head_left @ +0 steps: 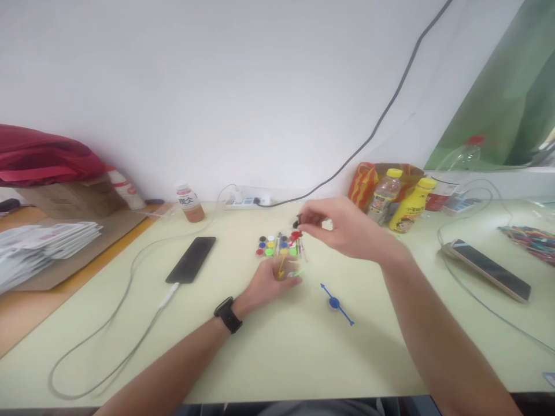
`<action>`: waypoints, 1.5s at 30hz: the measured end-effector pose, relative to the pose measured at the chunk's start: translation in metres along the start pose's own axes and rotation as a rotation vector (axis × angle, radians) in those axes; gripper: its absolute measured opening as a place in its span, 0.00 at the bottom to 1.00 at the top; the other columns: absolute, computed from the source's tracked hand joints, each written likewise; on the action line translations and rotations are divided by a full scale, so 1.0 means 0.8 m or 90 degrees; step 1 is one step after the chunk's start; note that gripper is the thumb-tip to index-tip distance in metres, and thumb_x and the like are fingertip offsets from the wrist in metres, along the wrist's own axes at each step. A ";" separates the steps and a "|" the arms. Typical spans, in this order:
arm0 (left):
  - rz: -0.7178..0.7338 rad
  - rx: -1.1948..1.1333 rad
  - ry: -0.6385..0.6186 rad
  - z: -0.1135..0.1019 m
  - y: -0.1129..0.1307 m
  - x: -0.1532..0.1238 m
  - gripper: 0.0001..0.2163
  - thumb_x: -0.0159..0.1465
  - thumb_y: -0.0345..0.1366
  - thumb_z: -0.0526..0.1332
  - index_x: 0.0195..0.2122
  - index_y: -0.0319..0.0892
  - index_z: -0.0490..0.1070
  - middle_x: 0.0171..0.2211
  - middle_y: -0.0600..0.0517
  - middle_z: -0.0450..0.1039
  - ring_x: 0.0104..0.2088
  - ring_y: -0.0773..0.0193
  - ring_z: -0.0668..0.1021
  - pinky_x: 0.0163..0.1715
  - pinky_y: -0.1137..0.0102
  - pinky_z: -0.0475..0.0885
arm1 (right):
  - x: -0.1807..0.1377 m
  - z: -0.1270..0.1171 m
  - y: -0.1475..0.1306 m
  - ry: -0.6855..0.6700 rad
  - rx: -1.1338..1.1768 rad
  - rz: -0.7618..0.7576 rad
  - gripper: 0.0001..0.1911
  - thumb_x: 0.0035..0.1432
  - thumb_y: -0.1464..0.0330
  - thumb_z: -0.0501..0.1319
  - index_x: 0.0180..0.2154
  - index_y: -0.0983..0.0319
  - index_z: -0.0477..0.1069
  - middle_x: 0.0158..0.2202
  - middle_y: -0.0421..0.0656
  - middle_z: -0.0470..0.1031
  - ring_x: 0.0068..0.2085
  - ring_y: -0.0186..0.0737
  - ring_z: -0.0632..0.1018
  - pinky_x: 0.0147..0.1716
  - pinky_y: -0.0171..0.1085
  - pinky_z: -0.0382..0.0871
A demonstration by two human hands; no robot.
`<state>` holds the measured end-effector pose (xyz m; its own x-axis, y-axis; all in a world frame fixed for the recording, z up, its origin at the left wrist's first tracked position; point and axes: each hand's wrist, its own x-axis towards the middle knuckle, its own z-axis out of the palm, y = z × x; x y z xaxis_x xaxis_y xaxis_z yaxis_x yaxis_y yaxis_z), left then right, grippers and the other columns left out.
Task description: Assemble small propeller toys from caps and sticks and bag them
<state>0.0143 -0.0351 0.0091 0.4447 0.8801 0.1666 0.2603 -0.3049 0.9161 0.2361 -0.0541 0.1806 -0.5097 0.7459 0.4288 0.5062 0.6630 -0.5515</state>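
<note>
My left hand [266, 283] is closed around a small clear container [286, 267] that has yellow, green and red pieces showing in and above it. Motion blurs the container's edges. Above and to its right, my right hand [340, 226] pinches a small black piece [297, 223] between thumb and fingers; its exact kind is hard to make out. Small round paint pots [265, 245] in red, green, blue, yellow, white and black stand just beyond my left hand. On the table below my right hand lies a blue double-ended arrow spinner [333, 304] with a round hub.
A dark phone [191, 260] with a white charging cable lies left, another phone [492, 271] right. A drink bottle [189, 202], a power strip [245, 199] and yellow-capped bottles [411, 208] line the wall side. Thin coloured strands [531, 240] lie far right, a paper stack [43, 248] far left.
</note>
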 end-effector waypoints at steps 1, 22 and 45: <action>-0.001 0.005 0.000 0.000 0.001 0.000 0.22 0.59 0.41 0.73 0.53 0.41 0.76 0.43 0.46 0.81 0.43 0.54 0.81 0.44 0.64 0.74 | 0.001 0.006 -0.001 -0.023 -0.015 0.003 0.05 0.64 0.71 0.58 0.34 0.60 0.71 0.33 0.41 0.76 0.34 0.37 0.74 0.34 0.36 0.65; 0.041 0.027 -0.024 0.002 0.013 -0.004 0.14 0.61 0.41 0.71 0.46 0.42 0.77 0.40 0.49 0.79 0.40 0.57 0.78 0.41 0.66 0.72 | 0.011 0.037 0.010 -0.093 -0.085 0.054 0.08 0.53 0.73 0.58 0.24 0.61 0.62 0.24 0.37 0.70 0.27 0.32 0.66 0.25 0.35 0.53; 0.028 -0.038 -0.057 0.002 0.023 -0.004 0.15 0.65 0.45 0.67 0.48 0.42 0.76 0.40 0.49 0.76 0.37 0.61 0.75 0.40 0.67 0.70 | 0.000 0.009 0.006 -0.125 -0.129 0.004 0.09 0.67 0.70 0.54 0.34 0.60 0.70 0.40 0.44 0.75 0.44 0.42 0.72 0.40 0.39 0.63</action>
<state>0.0191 -0.0444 0.0249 0.5299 0.8294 0.1770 0.1887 -0.3187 0.9289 0.2333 -0.0514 0.1734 -0.6216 0.7359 0.2683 0.6279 0.6729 -0.3911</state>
